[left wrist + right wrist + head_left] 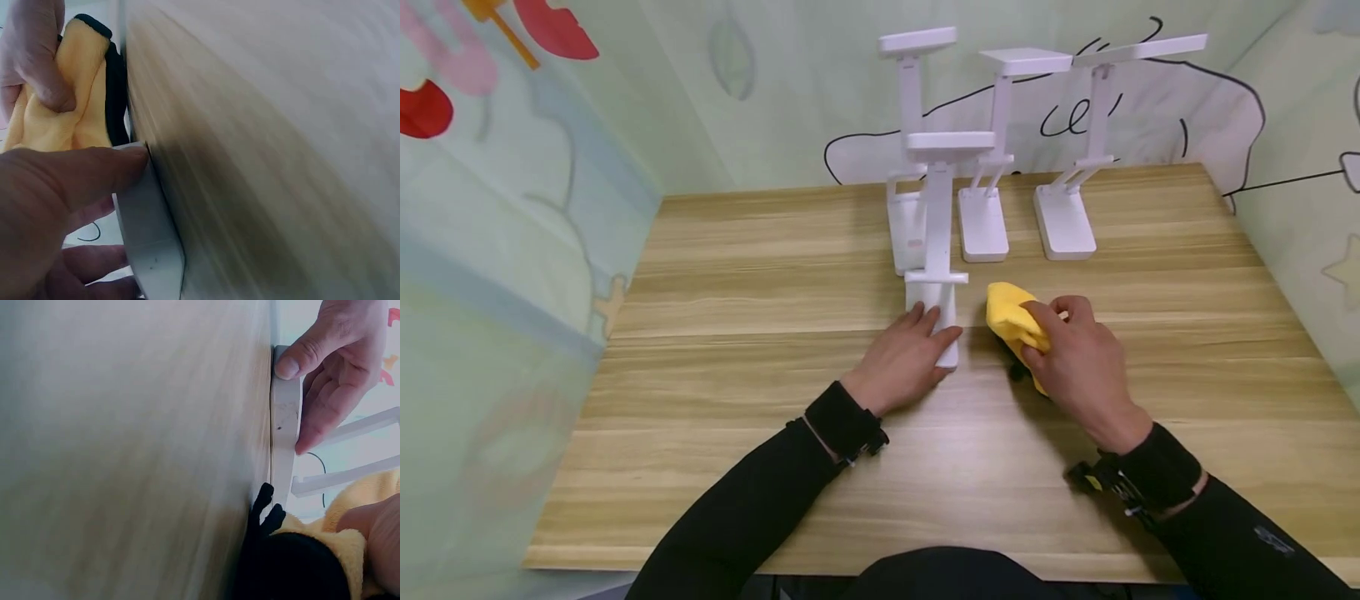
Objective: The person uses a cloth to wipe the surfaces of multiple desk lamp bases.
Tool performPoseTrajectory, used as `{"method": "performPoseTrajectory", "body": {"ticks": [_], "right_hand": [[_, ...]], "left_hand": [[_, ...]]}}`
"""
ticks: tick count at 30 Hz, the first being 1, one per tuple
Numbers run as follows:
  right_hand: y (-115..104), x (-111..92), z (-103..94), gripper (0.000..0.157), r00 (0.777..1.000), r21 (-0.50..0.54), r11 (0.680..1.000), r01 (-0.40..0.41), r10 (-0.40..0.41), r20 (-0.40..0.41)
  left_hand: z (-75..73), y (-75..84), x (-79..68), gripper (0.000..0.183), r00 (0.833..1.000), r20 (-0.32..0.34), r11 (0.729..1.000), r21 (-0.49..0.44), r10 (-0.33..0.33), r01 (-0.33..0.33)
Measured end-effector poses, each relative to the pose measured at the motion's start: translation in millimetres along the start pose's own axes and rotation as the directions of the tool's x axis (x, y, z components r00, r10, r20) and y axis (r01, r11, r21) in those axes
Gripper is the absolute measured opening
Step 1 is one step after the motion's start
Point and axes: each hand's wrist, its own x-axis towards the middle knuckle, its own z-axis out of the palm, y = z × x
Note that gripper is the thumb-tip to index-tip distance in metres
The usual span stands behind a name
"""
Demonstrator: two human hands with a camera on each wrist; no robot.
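Observation:
A white desk lamp stands nearest me on the table, its flat head raised on a jointed arm. My left hand holds the lamp's base, fingers across the top and thumb at the side edge, as the right wrist view also shows. Just right of the base, my right hand pinches a bunched yellow cloth with black edging. In the left wrist view the cloth appears beyond the lamp base. Dark marks show on the base's side in the right wrist view.
Three more white lamps stand along the back: one left partly behind the near lamp, one in the middle, one right. The wood-grain table meets printed curtains behind and at both sides.

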Motion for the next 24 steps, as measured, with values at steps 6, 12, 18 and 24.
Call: {"method": "performPoseTrajectory", "body": {"ticks": [6,12,18,24], "right_hand": [[2.3,3.5,3.9,0.058,0.997,-0.029,0.997,0.073,-0.073,0.016],[3.8,5.9,5.1,0.057,0.996,-0.041,0.996,0.082,-0.081,0.029],[4.0,7.3,5.1,0.057,0.996,-0.039,0.996,0.085,-0.083,0.039],[2.8,9.4,6.8,0.054,0.995,-0.032,0.995,0.098,-0.097,0.032]], "left_hand": [[-2.2,-4.6,-9.0,0.056,0.999,0.020,0.999,-0.040,-0.025,0.026],[-1.5,-14.9,-24.9,0.055,0.999,0.003,0.996,-0.077,-0.036,0.036],[-2.4,-30.0,-42.4,0.055,0.998,-0.001,0.991,-0.117,-0.070,0.069],[-6.3,-51.0,-49.3,0.056,0.988,0.013,0.978,-0.141,-0.151,0.151]]}}
